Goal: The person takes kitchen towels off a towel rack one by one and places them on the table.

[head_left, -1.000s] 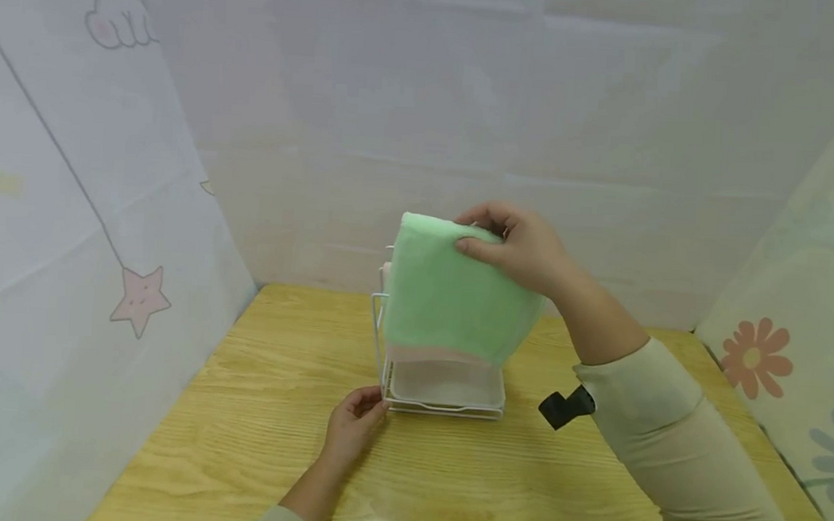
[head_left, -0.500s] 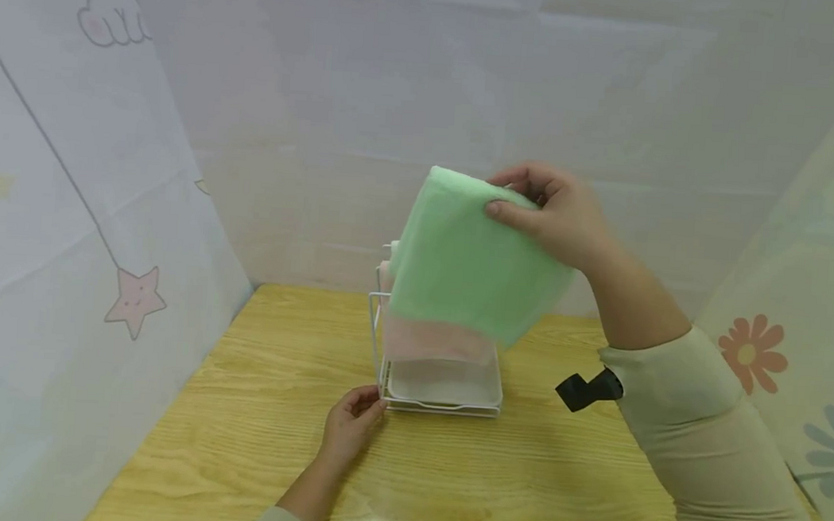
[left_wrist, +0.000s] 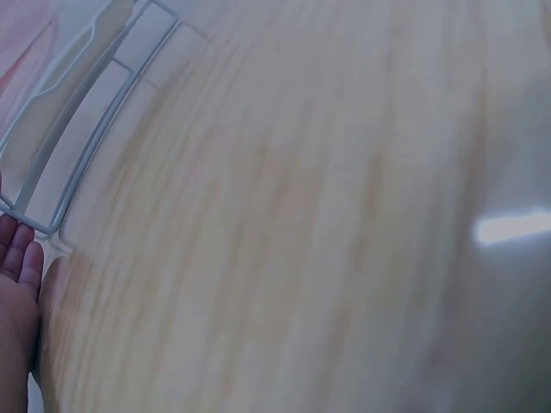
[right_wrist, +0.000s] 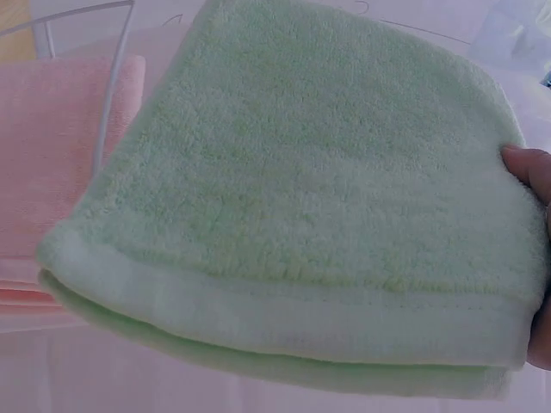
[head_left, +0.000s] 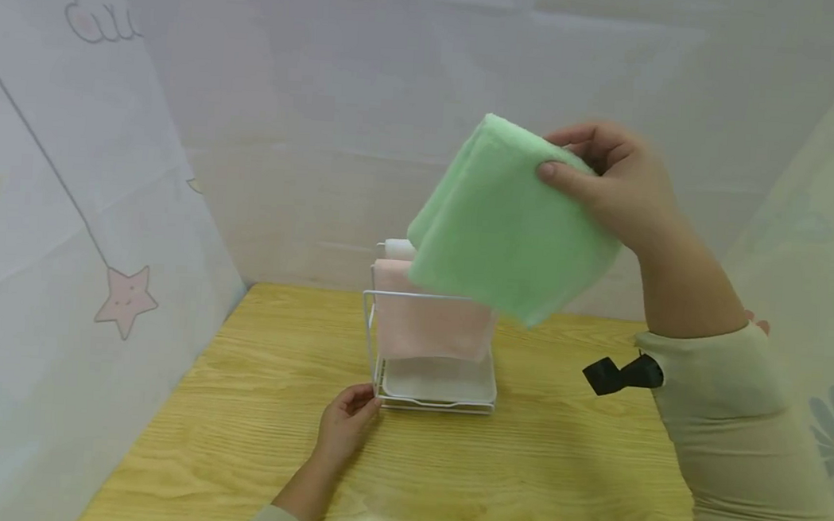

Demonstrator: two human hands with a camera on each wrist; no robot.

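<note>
A folded light-green towel [head_left: 515,227] hangs tilted in the air above and right of a white wire towel rack [head_left: 437,407]. My right hand [head_left: 622,181] pinches its upper right edge, thumb on the near face and fingers behind. In the right wrist view the towel [right_wrist: 318,172] shows its fuzzy pile and layered hem. My left hand [head_left: 344,422] holds the rack's front left corner at table level, and in the left wrist view its fingers [left_wrist: 19,249] reach that wire corner. A pink towel [head_left: 430,333] drapes over a bar behind the bare front bar.
A white rolled or folded towel [head_left: 398,249] hangs on the rear bar, partly hidden by the green one. A white tray [head_left: 438,381] sits in the rack's base. The wooden table [head_left: 250,410] meets patterned cloth walls [head_left: 325,127] at the back and sides.
My right hand has lifted the green towel up and to the right, off the rack's front bar, uncovering the pink towel and the white one behind. The left hand stays at the corner.
</note>
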